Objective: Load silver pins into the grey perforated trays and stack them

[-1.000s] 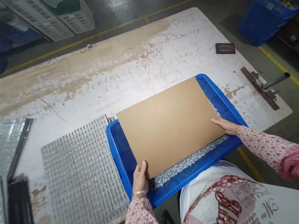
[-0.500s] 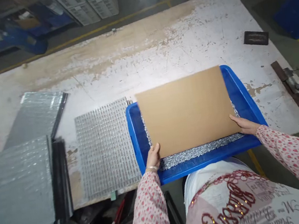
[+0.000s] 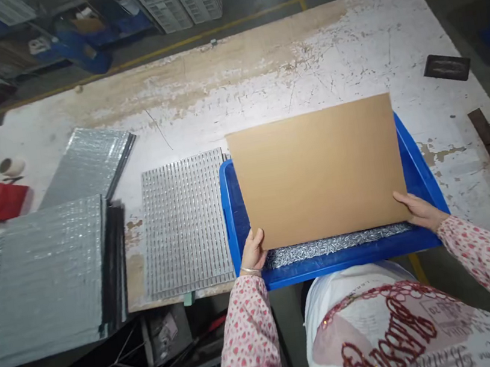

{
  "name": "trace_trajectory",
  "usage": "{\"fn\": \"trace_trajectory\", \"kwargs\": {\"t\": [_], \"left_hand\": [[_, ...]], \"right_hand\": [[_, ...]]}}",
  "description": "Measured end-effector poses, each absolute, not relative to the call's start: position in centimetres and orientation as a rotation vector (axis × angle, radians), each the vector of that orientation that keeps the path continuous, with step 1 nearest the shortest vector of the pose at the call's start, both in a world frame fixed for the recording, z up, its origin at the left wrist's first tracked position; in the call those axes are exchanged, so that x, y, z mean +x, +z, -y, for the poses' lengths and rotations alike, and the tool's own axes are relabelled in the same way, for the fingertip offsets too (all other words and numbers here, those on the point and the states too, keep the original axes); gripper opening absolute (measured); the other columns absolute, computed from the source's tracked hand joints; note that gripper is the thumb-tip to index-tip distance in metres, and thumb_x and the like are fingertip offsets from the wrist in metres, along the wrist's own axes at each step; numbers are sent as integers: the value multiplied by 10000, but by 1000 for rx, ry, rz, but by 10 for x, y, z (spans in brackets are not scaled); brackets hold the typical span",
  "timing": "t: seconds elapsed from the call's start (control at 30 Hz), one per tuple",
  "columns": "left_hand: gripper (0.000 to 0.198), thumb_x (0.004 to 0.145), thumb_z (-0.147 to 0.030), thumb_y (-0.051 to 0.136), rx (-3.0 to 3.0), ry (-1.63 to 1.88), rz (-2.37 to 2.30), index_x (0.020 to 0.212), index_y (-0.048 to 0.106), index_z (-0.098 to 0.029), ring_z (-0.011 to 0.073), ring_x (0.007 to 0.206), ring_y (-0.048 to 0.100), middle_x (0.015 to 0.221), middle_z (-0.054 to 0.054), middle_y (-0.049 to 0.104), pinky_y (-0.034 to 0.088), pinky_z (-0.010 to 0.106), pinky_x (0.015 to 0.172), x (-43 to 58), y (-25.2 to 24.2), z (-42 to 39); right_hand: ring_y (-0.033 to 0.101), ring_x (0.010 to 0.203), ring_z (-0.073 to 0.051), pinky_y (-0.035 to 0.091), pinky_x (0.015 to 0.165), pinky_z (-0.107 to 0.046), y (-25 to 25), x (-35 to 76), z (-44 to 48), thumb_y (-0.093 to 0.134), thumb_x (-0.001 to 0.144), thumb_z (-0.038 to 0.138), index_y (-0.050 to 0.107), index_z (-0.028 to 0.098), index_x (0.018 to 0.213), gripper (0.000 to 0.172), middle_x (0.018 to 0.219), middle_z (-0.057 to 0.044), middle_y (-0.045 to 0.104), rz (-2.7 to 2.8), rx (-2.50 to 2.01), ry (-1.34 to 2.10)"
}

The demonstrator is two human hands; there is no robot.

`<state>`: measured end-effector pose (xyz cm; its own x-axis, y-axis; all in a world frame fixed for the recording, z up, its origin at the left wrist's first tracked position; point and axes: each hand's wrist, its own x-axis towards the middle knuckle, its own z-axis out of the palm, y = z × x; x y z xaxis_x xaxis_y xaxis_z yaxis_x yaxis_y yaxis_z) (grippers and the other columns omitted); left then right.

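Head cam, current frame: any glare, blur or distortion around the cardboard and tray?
Head view: cardboard sheet evenly lit, sharp, no glare; metal parts in the blue tray glint; table edges bow, wide-angle distortion; background top left soft; left hand and right hand in focus.

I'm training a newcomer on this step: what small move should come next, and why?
Probably draw the board nearer: left hand and right hand grip its near corners, and its far edge hides the far rim of the tray.
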<state>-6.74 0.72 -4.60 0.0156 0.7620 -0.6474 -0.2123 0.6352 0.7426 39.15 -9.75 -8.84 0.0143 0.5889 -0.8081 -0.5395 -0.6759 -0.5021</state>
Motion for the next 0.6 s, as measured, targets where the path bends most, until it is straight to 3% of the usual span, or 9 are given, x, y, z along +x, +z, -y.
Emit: {"fn": "trace_trajectory", "kwargs": {"t": [0.1, 0.2, 0.47, 0.6], "left_hand": [[562, 652, -415, 818, 461, 723, -1400, 1122, 628, -172, 300, 1126, 638, 1107, 143, 707, 527, 443, 958, -69, -48, 0], [577, 701, -434, 779, 506, 786, -1405, 1192, 606, -184, 291, 1132, 635, 1142, 129, 699, 531, 441, 958, -68, -47, 2], [576, 670, -365, 804, 492, 844, -1441, 1182, 618, -179, 290, 1110, 648, 1099, 117, 715, 531, 437, 970, -44, -47, -15], [572, 681, -397, 804, 539, 988, -1361, 1183, 619, -195, 279, 1117, 644, 1136, 92, 709, 517, 436, 997, -36, -42, -18]], "right_hand": [[695, 1035, -253, 598, 898, -387, -87, 390, 103, 608, 904, 286, 644, 201, 1145, 258, 1030, -84, 747, 25, -1490, 1856], [691, 1044, -257, 598, 899, -373, -87, 391, 105, 636, 895, 310, 633, 194, 1178, 306, 1043, -90, 745, 72, -1470, 1816], [709, 1000, -235, 582, 925, -355, -89, 414, 82, 606, 904, 226, 663, 155, 1112, 227, 1042, -103, 743, 50, -1386, 1846], [692, 1046, -232, 569, 946, -355, -86, 427, 72, 642, 869, 184, 645, 179, 1167, 297, 1116, -84, 726, 164, -1272, 1759]]}}
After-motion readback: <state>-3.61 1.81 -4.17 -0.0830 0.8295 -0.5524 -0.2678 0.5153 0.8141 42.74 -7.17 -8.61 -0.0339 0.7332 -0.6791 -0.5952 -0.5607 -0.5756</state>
